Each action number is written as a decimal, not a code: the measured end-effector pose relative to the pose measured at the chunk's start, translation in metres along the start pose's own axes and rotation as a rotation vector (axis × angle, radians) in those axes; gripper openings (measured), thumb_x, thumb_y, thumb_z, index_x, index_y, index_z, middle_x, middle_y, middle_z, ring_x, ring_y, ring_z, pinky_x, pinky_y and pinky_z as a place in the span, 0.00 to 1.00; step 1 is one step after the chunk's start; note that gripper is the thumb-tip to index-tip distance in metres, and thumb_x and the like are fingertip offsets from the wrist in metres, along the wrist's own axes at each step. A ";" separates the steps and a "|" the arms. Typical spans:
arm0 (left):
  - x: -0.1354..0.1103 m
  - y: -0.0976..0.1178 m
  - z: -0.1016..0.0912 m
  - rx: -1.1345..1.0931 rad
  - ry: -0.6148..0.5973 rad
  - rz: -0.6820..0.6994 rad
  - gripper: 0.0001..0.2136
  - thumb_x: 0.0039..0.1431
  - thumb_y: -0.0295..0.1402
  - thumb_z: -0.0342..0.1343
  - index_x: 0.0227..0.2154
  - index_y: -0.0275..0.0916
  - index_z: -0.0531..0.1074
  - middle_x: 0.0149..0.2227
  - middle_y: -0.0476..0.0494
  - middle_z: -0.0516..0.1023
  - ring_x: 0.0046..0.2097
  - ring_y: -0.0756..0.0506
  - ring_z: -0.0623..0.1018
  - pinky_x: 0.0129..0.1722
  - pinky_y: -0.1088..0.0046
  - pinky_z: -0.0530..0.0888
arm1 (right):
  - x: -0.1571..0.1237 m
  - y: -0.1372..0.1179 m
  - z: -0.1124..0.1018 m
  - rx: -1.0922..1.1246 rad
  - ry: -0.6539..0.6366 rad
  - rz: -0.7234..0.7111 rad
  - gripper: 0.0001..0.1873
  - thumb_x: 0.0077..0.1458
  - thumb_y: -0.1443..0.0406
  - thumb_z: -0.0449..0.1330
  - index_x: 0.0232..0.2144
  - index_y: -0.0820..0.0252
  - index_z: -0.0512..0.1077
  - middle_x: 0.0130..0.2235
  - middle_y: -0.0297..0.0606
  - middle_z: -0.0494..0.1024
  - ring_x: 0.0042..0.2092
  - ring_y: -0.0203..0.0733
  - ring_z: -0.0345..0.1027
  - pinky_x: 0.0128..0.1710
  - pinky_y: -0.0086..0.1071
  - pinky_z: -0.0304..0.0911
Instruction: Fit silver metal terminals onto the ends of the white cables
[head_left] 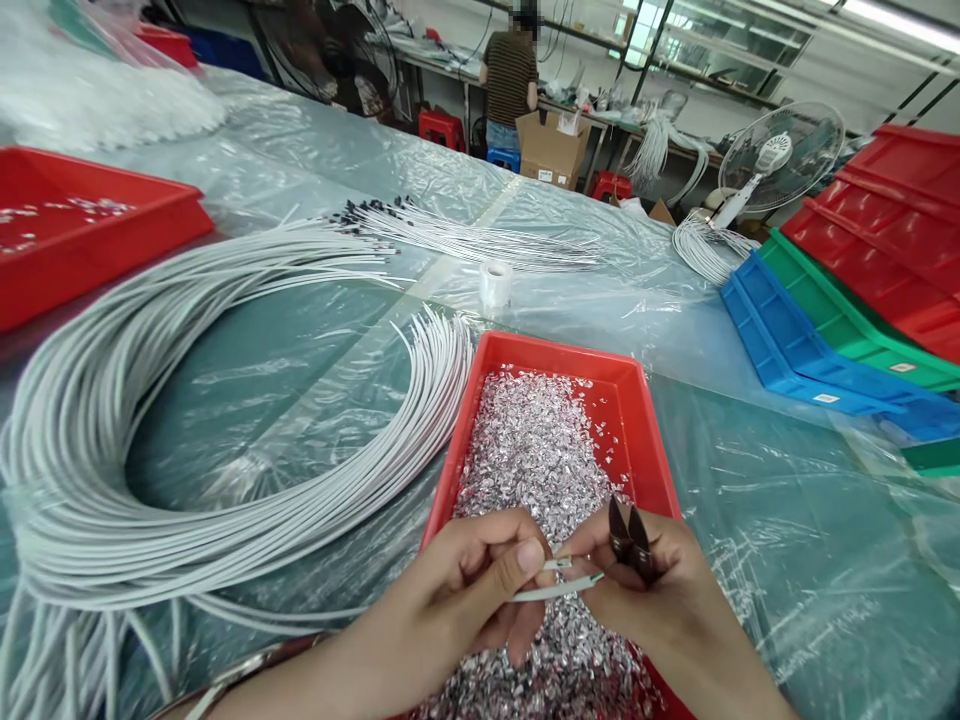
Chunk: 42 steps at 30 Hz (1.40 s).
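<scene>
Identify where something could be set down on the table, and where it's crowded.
Bare: the table between the red scrap tray and blue crates; also inside the white cable coil. Crowded: over the tray, where left hand and right hand are.

Table (787,480): green, under clear film (675,320). Tray (654,430) stands on it. Left of tray: coil (82,430); farther left and beyond, bin (90,260). Beyond tray: roll (496,287), then bundle (487,241). Right of and beyond tray: stacked crates (847,300).

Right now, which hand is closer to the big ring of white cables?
Left. The left hand is right of the cable ring; the right hand is farther right.
</scene>
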<state>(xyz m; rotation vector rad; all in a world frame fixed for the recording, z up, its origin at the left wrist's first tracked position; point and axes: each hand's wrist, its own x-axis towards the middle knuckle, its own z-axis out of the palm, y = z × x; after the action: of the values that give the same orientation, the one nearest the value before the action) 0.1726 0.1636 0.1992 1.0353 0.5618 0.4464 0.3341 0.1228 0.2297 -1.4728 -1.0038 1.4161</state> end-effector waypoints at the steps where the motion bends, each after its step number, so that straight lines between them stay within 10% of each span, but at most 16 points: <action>1: 0.000 0.000 0.000 0.001 -0.003 0.002 0.16 0.63 0.45 0.47 0.28 0.38 0.65 0.17 0.55 0.65 0.18 0.55 0.56 0.16 0.79 0.50 | 0.000 0.000 0.000 0.001 0.002 0.004 0.04 0.42 0.70 0.60 0.20 0.56 0.72 0.16 0.19 0.47 0.20 0.31 0.34 0.20 0.31 0.36; 14: -0.005 0.004 0.003 0.154 -0.073 -0.024 0.13 0.62 0.41 0.48 0.27 0.38 0.65 0.18 0.54 0.62 0.21 0.53 0.63 0.20 0.78 0.57 | 0.008 0.002 -0.014 -0.217 -0.146 -0.135 0.04 0.50 0.68 0.60 0.25 0.55 0.73 0.18 0.22 0.50 0.20 0.32 0.41 0.18 0.29 0.39; 22: -0.006 0.003 0.004 0.301 -0.040 0.022 0.08 0.61 0.35 0.50 0.28 0.39 0.66 0.23 0.50 0.71 0.25 0.51 0.74 0.24 0.79 0.64 | 0.025 0.001 -0.030 -0.395 0.116 -0.256 0.09 0.55 0.62 0.57 0.25 0.57 0.70 0.22 0.28 0.60 0.24 0.35 0.49 0.21 0.30 0.47; 28: -0.006 0.001 0.006 0.437 0.027 0.168 0.06 0.62 0.33 0.50 0.32 0.39 0.70 0.26 0.47 0.77 0.28 0.50 0.77 0.26 0.78 0.69 | 0.033 0.004 -0.038 -0.384 0.166 -0.267 0.06 0.52 0.63 0.60 0.26 0.57 0.69 0.20 0.23 0.50 0.22 0.33 0.42 0.21 0.30 0.43; 42: -0.004 0.000 -0.003 0.184 0.202 0.292 0.16 0.64 0.44 0.44 0.32 0.37 0.67 0.21 0.56 0.55 0.23 0.52 0.55 0.21 0.76 0.54 | 0.046 0.016 -0.037 -0.473 0.120 -0.384 0.20 0.57 0.56 0.54 0.18 0.56 0.56 0.20 0.26 0.51 0.22 0.34 0.47 0.22 0.29 0.47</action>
<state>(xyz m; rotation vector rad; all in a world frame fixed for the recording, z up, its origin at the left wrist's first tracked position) 0.1676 0.1631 0.1990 1.2640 0.6422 0.7737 0.3732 0.1595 0.2002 -1.5600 -1.5196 0.8396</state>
